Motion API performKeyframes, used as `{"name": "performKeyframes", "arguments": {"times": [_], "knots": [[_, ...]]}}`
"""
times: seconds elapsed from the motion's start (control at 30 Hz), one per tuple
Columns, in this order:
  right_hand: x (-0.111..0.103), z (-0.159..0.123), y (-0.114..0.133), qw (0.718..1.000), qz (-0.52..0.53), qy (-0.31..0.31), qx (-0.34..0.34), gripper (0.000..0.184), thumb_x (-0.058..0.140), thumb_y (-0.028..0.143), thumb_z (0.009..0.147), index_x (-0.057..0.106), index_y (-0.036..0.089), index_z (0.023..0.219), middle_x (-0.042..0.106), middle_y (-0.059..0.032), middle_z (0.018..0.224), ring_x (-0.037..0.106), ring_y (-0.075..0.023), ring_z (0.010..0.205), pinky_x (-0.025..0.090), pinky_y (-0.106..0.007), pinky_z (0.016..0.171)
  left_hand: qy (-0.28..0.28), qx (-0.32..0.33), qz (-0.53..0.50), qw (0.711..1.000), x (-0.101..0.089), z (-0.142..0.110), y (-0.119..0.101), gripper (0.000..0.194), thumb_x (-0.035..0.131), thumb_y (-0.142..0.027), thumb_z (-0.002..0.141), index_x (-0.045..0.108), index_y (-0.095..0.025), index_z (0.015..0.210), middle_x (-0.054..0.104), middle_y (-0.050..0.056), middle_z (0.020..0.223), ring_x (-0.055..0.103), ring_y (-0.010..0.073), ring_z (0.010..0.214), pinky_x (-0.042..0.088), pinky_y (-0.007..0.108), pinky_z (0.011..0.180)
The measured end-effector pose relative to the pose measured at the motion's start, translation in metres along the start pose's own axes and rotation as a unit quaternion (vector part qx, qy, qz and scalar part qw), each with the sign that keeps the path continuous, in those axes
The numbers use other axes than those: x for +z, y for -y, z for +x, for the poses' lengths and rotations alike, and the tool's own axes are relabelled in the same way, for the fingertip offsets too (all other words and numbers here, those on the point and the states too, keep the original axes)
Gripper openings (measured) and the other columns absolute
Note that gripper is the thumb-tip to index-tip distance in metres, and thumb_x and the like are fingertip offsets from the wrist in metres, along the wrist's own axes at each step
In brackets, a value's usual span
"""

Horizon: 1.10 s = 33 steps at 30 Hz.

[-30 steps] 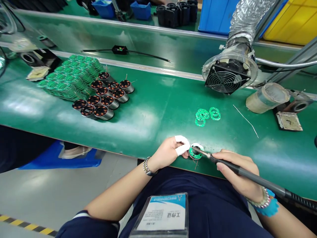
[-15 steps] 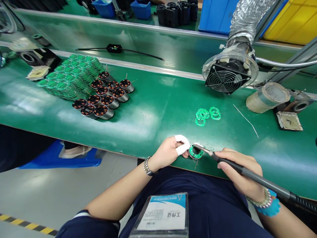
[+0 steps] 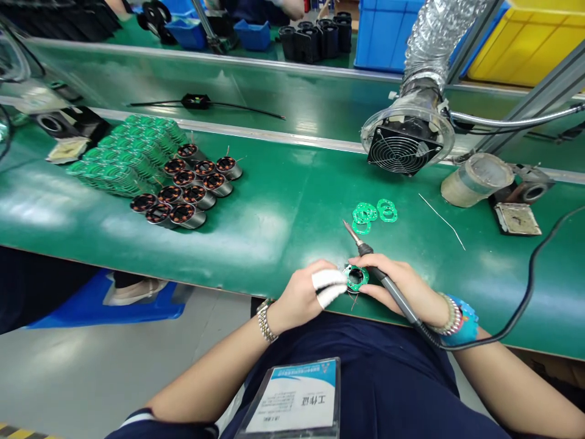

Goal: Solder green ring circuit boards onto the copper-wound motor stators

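A motor stator with a green ring-shaped circuit board (image 3: 365,281) on top stands at the table's front edge, thin copper wires sticking out on its near side. My left hand (image 3: 305,294), white covers on two fingers, pinches at the board's left rim; whatever is between the fingertips is hidden. In my right hand (image 3: 406,285) lies a soldering iron (image 3: 397,294), its tip pointing up and left, away from the board. The thumb and a finger of that hand also touch the stator on its right side. Loose green ring boards (image 3: 364,213) lie just beyond.
Several copper-wound stators (image 3: 187,213) stand left, beside stacked green boards (image 3: 123,152). A fume extractor fan (image 3: 402,150) hangs at back right. Near it are a cloudy jar (image 3: 475,180), an iron stand (image 3: 518,210) and a solder wire (image 3: 441,219). The iron's cord (image 3: 525,299) loops right.
The soldering iron's tip has left the board and swung up and left. My right hand has moved in to touch the stator. My left fingers have shifted to a pinch at its rim.
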State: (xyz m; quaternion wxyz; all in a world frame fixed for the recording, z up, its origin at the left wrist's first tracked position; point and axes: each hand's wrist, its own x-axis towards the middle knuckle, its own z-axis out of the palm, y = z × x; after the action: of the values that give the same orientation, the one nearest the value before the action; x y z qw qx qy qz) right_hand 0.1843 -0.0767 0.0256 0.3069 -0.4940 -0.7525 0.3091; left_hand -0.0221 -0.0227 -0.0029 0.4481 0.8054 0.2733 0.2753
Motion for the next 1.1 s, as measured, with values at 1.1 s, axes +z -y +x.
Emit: {"name": "performKeyframes", "arguments": {"times": [1.1], "knots": [[0.026, 0.003, 0.020, 0.991, -0.019, -0.130, -0.027, 0.023, 0.048, 0.009, 0.082, 0.049, 0.020, 0.103, 0.052, -0.0018, 0.078, 0.050, -0.0157, 0.076, 0.045, -0.029, 0.068, 0.044, -0.226, -0.320, 0.919, 0.005, 0.005, -0.019, 0.019, 0.061, -0.032, 0.077, 0.054, -0.013, 0.076, 0.051, -0.001, 0.073, 0.054, 0.0090, 0.062, 0.049, 0.025, 0.062]]}}
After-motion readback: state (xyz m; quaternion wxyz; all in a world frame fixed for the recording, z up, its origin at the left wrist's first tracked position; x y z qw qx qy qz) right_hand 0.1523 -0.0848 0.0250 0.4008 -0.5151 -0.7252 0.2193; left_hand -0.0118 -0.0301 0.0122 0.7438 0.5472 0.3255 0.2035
